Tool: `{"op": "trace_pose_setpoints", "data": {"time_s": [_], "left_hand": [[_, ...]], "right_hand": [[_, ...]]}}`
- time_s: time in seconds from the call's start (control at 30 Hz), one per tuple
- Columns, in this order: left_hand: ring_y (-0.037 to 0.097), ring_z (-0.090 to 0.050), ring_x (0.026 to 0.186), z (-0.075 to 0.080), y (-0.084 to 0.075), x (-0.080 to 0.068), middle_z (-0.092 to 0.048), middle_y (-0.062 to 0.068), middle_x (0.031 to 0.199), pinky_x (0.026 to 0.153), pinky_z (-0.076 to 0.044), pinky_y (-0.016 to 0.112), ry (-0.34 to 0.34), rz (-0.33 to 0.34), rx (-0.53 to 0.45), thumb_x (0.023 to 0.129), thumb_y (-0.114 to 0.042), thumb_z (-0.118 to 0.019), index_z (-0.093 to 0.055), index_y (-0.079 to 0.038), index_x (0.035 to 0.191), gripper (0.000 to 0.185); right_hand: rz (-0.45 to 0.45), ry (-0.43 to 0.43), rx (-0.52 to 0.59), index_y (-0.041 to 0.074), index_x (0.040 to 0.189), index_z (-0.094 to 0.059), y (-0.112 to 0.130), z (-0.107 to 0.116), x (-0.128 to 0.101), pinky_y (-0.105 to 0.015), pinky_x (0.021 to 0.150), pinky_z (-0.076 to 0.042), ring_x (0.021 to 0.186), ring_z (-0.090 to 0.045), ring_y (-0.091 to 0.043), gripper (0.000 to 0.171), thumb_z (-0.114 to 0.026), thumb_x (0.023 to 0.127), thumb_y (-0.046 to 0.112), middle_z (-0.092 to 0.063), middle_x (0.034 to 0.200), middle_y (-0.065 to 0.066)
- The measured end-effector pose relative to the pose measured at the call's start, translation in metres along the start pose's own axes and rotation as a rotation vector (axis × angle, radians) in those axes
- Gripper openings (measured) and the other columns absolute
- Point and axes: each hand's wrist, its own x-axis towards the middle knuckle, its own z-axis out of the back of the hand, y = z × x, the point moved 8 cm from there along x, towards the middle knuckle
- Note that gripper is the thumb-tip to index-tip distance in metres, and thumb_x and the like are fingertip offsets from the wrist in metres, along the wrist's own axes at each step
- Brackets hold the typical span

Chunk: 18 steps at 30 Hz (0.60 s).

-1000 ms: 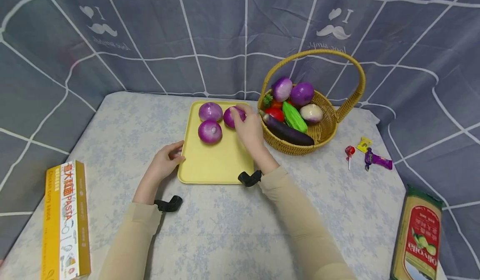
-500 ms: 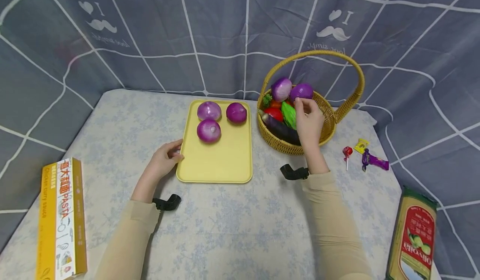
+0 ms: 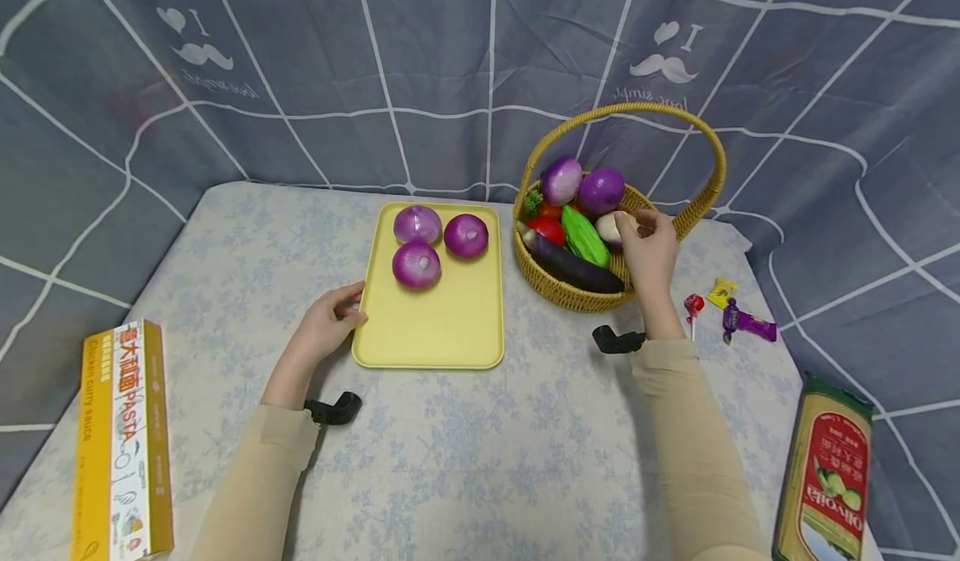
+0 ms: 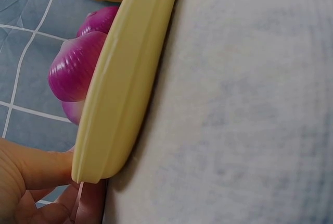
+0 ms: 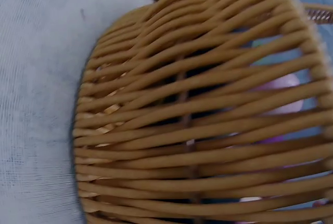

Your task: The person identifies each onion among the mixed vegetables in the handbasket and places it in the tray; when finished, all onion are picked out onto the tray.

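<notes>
In the head view my left hand [image 3: 327,325] holds the left edge of a yellow tray [image 3: 420,336]; the left wrist view shows its thumb and fingers around the tray's end [image 4: 117,94]. Three purple onions [image 3: 416,265] sit in the tray's far half. My right hand [image 3: 651,248] reaches over the right side of a wicker basket [image 3: 573,297], fingers bent. Its thumb overlaps a round whitish vegetable [image 3: 609,227] lying inside; I cannot tell whether it grips it. The basket's woven wall [image 5: 197,130] fills the right wrist view and hides the fingers.
The basket also holds two purple onions [image 3: 602,190], a tomato [image 3: 546,229], a green gourd [image 3: 585,237] and an eggplant [image 3: 570,262], under a tall handle [image 3: 637,107]. Candies [image 3: 750,324] and a lollipop [image 3: 693,304] lie right. A pasta box [image 3: 123,444] and an Olivoilà packet [image 3: 825,469] flank the table.
My right hand has left the third onion on the tray and moved right to the basket, then further toward its right side. That onion has rolled slightly. The left hand stays at the tray.
</notes>
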Motion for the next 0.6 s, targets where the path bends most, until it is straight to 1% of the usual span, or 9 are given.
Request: {"op": "trace_pose_setpoints", "data": {"time_s": [0.1,0.2,0.3,0.47,0.6], "left_hand": [[0.034,-0.053,0.112,0.0,0.0,-0.001,-0.046,0.024,0.14,0.079,-0.047,0.027,0.001,0.006,-0.007,0.1,-0.006,-0.054,-0.033,-0.004,0.154,0.058],[0.033,-0.053,0.113,0.001,0.0,-0.002,-0.046,0.024,0.14,0.079,-0.047,0.026,0.0,0.012,-0.011,0.1,-0.006,-0.054,-0.033,-0.004,0.154,0.058],[0.034,-0.053,0.113,0.001,0.0,-0.002,-0.046,0.024,0.14,0.08,-0.047,0.027,-0.004,0.019,-0.012,0.1,-0.006,-0.054,-0.033,-0.005,0.154,0.058],[0.034,-0.053,0.114,0.0,0.0,-0.002,-0.045,0.023,0.141,0.08,-0.047,0.027,0.0,0.027,-0.023,0.1,-0.006,-0.054,-0.033,-0.005,0.154,0.058],[0.033,-0.053,0.115,0.0,0.0,-0.002,-0.045,0.023,0.142,0.079,-0.047,0.023,0.004,0.025,-0.03,0.1,-0.006,-0.055,-0.033,-0.006,0.154,0.059]], "right_hand": [[-0.043,0.044,-0.054,-0.003,0.134,-0.052,-0.008,-0.007,0.003,-0.042,0.102,-0.042,0.121,-0.05,-0.034,0.063,-0.066,0.092,0.041,-0.052,0.134,-0.021],[-0.089,0.068,-0.114,-0.002,0.14,-0.045,-0.014,-0.012,0.007,-0.046,0.103,-0.041,0.124,-0.046,-0.035,0.072,-0.064,0.091,0.048,-0.046,0.137,-0.023],[-0.143,0.11,-0.154,-0.001,0.144,-0.038,-0.019,-0.019,0.011,-0.048,0.105,-0.039,0.127,-0.043,-0.037,0.08,-0.063,0.09,0.052,-0.041,0.142,-0.024],[-0.227,0.174,-0.199,-0.001,0.149,-0.028,-0.028,-0.027,0.016,-0.049,0.107,-0.04,0.134,-0.04,-0.039,0.086,-0.063,0.089,0.052,-0.034,0.149,-0.025],[-0.246,0.186,-0.215,-0.002,0.15,-0.025,-0.033,-0.03,0.02,-0.048,0.108,-0.04,0.135,-0.04,-0.039,0.089,-0.065,0.089,0.049,-0.033,0.15,-0.026]]}}
